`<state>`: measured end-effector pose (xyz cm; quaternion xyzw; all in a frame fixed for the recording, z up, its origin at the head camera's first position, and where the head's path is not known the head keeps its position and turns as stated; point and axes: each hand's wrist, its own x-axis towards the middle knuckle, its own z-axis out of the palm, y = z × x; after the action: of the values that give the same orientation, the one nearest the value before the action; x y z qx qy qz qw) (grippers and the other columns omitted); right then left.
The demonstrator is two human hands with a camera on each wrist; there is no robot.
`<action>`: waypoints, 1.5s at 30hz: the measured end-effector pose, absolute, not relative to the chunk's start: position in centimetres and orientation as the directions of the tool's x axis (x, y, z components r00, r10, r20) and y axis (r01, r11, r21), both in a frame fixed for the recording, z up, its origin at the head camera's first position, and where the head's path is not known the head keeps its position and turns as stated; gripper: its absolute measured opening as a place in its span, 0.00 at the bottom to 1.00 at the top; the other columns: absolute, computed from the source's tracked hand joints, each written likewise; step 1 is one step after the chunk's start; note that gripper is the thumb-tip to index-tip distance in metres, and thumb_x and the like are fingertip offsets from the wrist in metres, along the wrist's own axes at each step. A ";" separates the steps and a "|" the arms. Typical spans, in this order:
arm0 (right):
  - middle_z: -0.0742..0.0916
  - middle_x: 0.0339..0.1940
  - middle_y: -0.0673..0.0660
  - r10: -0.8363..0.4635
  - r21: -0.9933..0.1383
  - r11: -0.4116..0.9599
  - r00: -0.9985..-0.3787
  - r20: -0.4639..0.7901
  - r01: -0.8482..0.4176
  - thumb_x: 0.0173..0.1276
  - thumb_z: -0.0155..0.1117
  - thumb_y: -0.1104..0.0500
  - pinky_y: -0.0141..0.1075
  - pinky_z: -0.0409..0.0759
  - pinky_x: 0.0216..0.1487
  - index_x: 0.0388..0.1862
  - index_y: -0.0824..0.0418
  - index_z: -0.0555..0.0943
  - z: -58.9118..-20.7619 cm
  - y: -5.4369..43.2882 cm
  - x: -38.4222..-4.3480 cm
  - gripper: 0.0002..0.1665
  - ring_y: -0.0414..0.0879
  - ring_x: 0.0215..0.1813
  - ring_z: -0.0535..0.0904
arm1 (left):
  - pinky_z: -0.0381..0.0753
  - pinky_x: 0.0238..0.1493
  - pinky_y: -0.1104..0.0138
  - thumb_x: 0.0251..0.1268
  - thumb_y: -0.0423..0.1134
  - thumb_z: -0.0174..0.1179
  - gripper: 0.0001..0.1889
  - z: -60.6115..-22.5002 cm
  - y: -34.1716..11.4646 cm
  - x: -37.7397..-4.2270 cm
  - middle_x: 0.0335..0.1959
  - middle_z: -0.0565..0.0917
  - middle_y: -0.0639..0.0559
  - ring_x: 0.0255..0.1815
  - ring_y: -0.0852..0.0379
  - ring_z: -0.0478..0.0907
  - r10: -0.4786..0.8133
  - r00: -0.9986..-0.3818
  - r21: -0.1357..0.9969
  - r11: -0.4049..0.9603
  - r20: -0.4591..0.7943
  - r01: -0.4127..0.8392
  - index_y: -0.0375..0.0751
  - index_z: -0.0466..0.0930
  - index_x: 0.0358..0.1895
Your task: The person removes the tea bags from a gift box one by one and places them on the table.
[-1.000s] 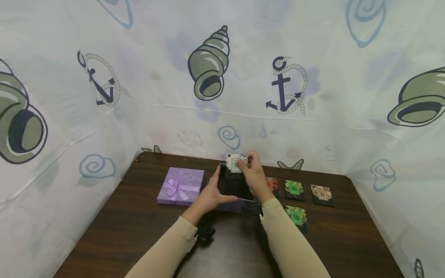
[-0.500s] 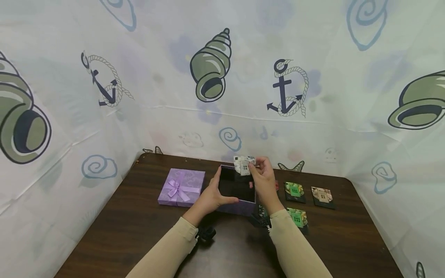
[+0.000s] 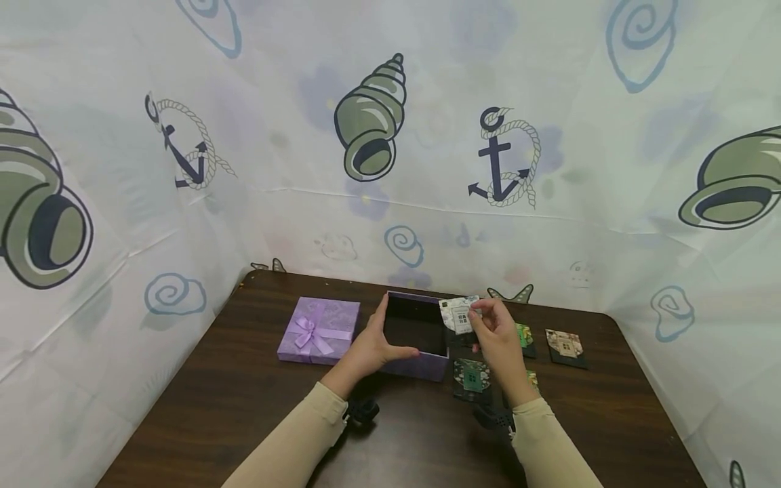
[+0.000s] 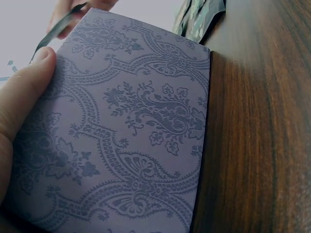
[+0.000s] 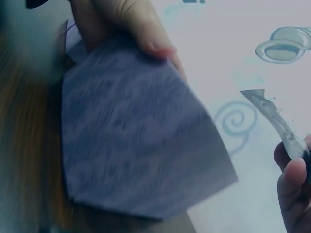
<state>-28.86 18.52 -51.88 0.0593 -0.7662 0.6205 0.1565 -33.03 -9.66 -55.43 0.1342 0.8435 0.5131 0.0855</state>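
My left hand (image 3: pixel 372 347) grips the near left corner of an uncovered purple box (image 3: pixel 421 367), its thumb along the front rim and its fingers on the left side. The box's dark inside shows in the head view; its patterned wall (image 4: pixel 126 121) fills the left wrist view. Between thumb and fingers my right hand (image 3: pixel 499 335) pinches a flat white-and-black sachet (image 3: pixel 459 316) just over the box's right edge. That sachet (image 5: pixel 274 119), tilted, is also at the right of the right wrist view. The right hand covers part of the sachets behind it.
A purple lid (image 3: pixel 329 317) with a ribbon bow lies left of the box. On the table's right are a dark green sachet (image 3: pixel 472 381), a bright green one (image 3: pixel 525 339), another partly hidden (image 3: pixel 533 379) and a beige one (image 3: pixel 566 347). A printed cloth (image 3: pixel 293 224) hangs behind the table.
My right hand has carried the white-and-black sachet rightward and lower, from above the box's back to its right edge. The dark green sachet has come into view. My left hand stays on the box.
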 end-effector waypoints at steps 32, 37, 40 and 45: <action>0.81 0.39 0.44 0.503 -0.860 0.478 -0.858 0.103 0.177 0.83 0.68 0.55 0.32 0.71 0.33 0.64 0.65 0.81 -58.4 34.5 -18.7 0.19 0.37 0.34 0.71 | 0.65 0.79 0.30 0.46 0.65 0.87 0.78 -55.6 -9.4 -32.8 0.92 0.47 0.37 0.88 0.27 0.56 0.319 -0.948 0.888 0.436 -0.003 0.144 0.68 0.32 0.91; 0.83 0.38 0.42 0.478 -0.842 0.504 -0.874 0.087 0.192 0.83 0.67 0.55 0.32 0.73 0.33 0.64 0.66 0.80 -58.7 35.5 -17.5 0.20 0.36 0.34 0.72 | 0.66 0.79 0.30 0.47 0.64 0.87 0.78 -55.4 -9.4 -32.7 0.92 0.48 0.36 0.87 0.26 0.57 0.321 -0.947 0.890 0.430 0.004 0.150 0.67 0.32 0.92; 0.83 0.38 0.45 0.467 -0.810 0.552 -0.878 0.101 0.201 0.83 0.67 0.55 0.32 0.73 0.32 0.63 0.66 0.82 -58.8 36.3 -17.1 0.19 0.36 0.34 0.72 | 0.66 0.79 0.30 0.47 0.63 0.87 0.78 -55.3 -9.4 -32.7 0.92 0.48 0.36 0.87 0.26 0.57 0.319 -0.948 0.891 0.430 0.003 0.147 0.69 0.32 0.91; 0.83 0.41 0.55 0.436 -0.721 0.641 -0.898 0.059 0.264 0.84 0.66 0.50 0.32 0.72 0.31 0.63 0.66 0.82 -59.1 38.0 -16.9 0.22 0.36 0.32 0.71 | 0.67 0.78 0.29 0.47 0.64 0.87 0.78 -55.3 -9.6 -32.8 0.92 0.48 0.36 0.87 0.25 0.58 0.316 -0.949 0.890 0.433 -0.001 0.143 0.66 0.32 0.92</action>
<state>-16.91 37.97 -59.05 -0.1948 -0.8985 0.3764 0.1147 -32.78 -9.59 -55.28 0.1362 0.8423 0.5148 0.0837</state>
